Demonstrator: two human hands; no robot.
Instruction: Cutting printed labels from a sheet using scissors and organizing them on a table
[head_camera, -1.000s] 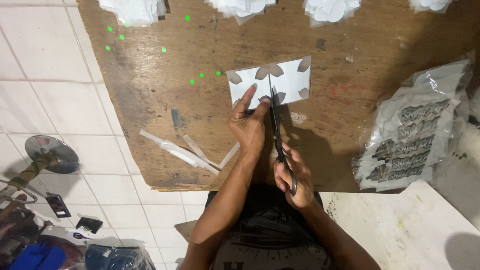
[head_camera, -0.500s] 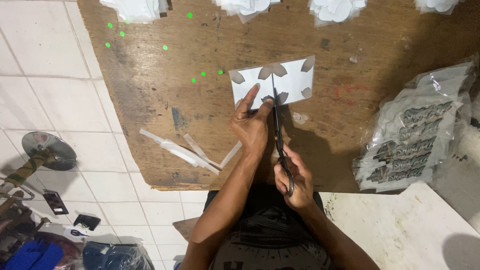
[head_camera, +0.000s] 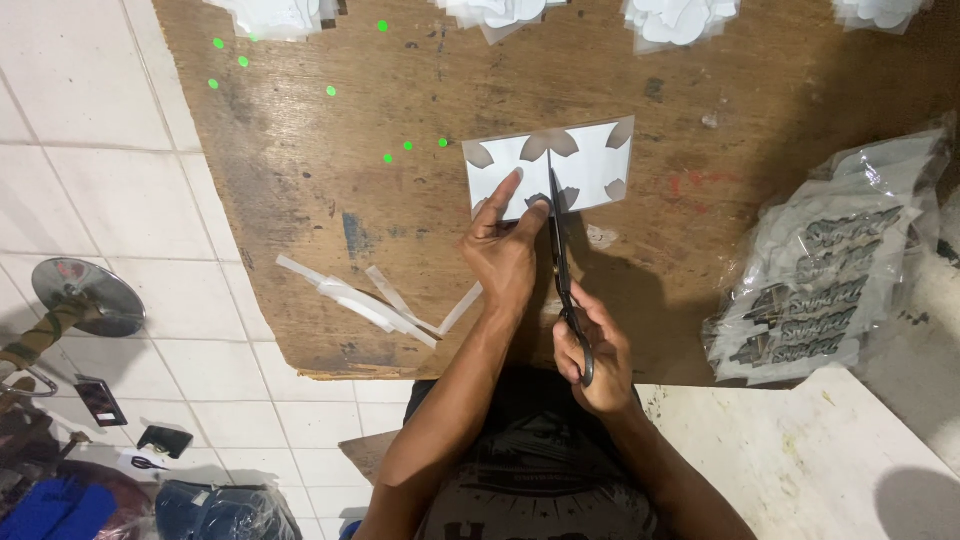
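My left hand (head_camera: 507, 245) presses its fingers on the near edge of a white rectangular sheet (head_camera: 590, 165) with rounded cut-outs along its edges, lying on a worn wooden board (head_camera: 330, 180). My right hand (head_camera: 593, 352) grips the handles of long black scissors (head_camera: 558, 240). The blades point away from me and run through the middle of the sheet, close together.
White paper strips (head_camera: 360, 300) lie on the board to my left. Stacks of white cut shapes (head_camera: 680, 18) line the far edge. A clear plastic bag of printed pieces (head_camera: 820, 280) sits at the right. Small green dots (head_camera: 408, 146) mark the board. White floor tiles (head_camera: 90, 150) surround it.
The scissors' blades have advanced farther into the sheet, and the view has shifted slightly. My left hand stays pressed on the sheet.
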